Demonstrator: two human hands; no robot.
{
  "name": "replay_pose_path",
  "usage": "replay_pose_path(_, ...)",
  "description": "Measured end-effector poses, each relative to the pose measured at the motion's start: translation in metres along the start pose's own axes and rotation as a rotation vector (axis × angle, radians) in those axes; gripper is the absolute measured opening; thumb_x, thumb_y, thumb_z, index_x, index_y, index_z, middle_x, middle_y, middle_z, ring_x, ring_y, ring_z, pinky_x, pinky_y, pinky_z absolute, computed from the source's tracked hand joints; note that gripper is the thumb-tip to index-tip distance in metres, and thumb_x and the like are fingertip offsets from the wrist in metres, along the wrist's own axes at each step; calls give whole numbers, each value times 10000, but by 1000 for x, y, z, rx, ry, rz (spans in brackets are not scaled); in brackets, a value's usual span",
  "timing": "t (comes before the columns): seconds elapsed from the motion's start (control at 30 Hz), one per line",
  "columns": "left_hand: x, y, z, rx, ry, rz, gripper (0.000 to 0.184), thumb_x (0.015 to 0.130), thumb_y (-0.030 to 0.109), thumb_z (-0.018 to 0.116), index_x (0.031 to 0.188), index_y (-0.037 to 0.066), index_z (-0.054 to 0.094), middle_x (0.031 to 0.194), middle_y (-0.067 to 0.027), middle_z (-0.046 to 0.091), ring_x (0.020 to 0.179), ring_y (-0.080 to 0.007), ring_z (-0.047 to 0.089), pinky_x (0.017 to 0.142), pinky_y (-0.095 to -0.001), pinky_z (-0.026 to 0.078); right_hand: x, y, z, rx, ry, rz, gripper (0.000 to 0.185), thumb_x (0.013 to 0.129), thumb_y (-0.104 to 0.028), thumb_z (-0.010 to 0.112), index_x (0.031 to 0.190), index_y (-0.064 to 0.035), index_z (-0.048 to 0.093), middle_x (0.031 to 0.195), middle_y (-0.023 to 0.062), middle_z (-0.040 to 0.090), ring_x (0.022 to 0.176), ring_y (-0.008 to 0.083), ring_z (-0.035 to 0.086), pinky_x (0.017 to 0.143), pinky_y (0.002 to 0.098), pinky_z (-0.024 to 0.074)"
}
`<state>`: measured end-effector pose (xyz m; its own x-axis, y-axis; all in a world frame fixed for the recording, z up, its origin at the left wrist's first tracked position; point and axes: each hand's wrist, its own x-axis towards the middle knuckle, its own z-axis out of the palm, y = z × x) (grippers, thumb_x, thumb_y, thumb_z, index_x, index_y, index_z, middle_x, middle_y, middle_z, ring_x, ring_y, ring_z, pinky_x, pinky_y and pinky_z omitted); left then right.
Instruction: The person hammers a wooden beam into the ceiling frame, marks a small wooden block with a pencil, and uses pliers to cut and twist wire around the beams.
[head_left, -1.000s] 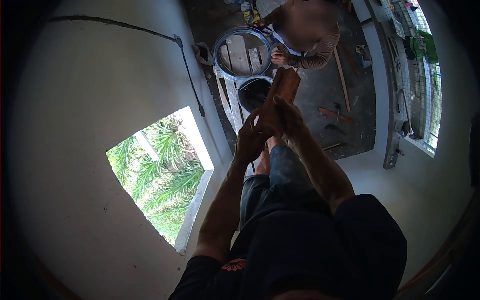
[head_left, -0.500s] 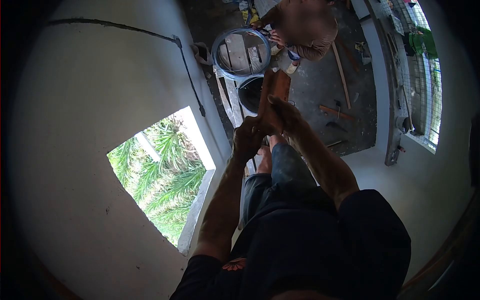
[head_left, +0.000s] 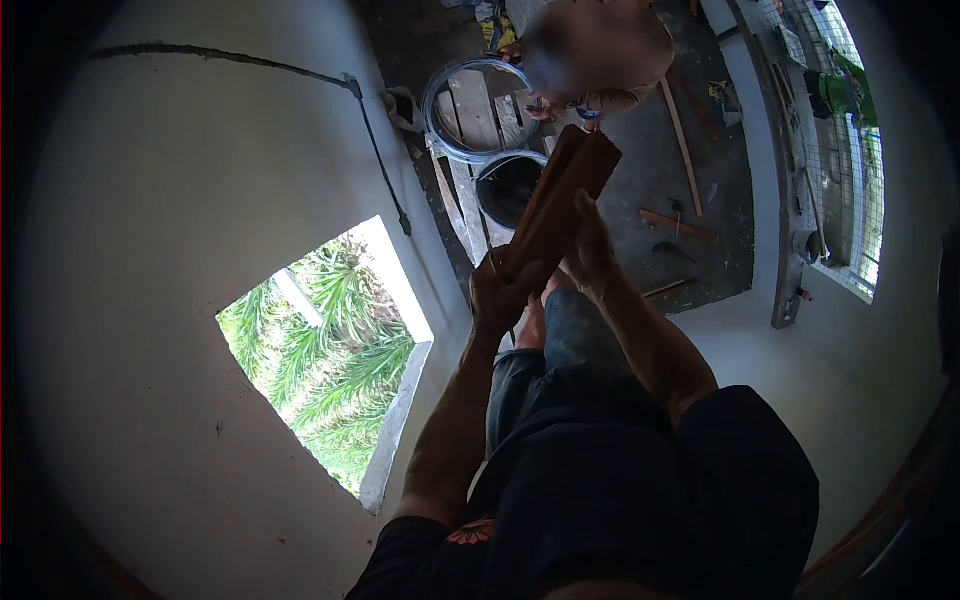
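A reddish-brown wooden piece (head_left: 572, 190), with a groove along its length, is held up at a slant between my two hands. My left hand (head_left: 497, 290) grips its lower end, fingers wrapped round it. On the right side of the piece, my right hand (head_left: 592, 240) holds its edge, with the thumb along the face. Beyond the wood, a dark bucket (head_left: 505, 190) stands beside a coil of wire (head_left: 430, 112) on wooden planks (head_left: 473, 110).
A person (head_left: 625, 50) crouches beyond the wood. On the floor (head_left: 725, 250) lie a long wooden strip (head_left: 682, 150), a shorter piece (head_left: 675, 223) and tools. At left is a window opening (head_left: 330, 350) in the wall (head_left: 150, 300); a mesh window (head_left: 840, 160) is at right.
The wooden piece has turned and tilted, its far end shifting right, and more of its length shows. My right hand has moved slightly right. The other person's head and hands have shifted.
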<state>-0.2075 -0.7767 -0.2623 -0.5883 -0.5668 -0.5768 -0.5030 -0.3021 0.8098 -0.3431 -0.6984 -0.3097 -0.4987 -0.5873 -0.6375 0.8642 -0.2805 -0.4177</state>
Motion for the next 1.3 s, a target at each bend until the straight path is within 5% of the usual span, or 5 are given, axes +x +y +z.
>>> replay_pose_path(0.33,-10,1,-3,-76,-182,34,465,764,168,702,1112,-98,547,751,-88,631,599,-115,590,531,-257,474,39,-49,-29,245,-394,-170,737,778,-693,507,1227,-108,509,1124,133,562,986,343,577,819,534,491)
replay_pose_path(0.5,-6,-24,-2,20,-155,133,479,752,160,709,1121,-95,541,784,-98,634,615,-131,600,542,-266,486,34,-49,-30,174,-201,-209,461,865,-451,570,1152,-93,527,999,106,594,831,293,615,750,485,525)
replay_pose_path(0.73,-9,9,-4,266,-30,116,603,680,346,766,1159,37,570,1000,-196,663,946,-316,655,796,-390,518,5,-34,-5,155,-13,-7,542,842,-533,586,1126,-77,517,969,107,592,849,271,607,771,426,521)
replay_pose_path(0.97,-8,28,-7,398,-123,168,591,721,346,760,1165,31,530,1026,-193,654,966,-306,648,791,-375,512,-7,5,6,7,220,149,613,803,-555,638,1134,-55,508,972,108,582,884,248,583,798,404,498)
replay_pose_path(1.3,15,82,-60,830,-299,548,88,862,144,590,877,86,655,772,-110,645,702,-298,630,619,-365,495,12,-18,-13,-81,-136,164,626,796,-566,633,1120,-39,536,935,113,615,815,243,629,714,377,541)
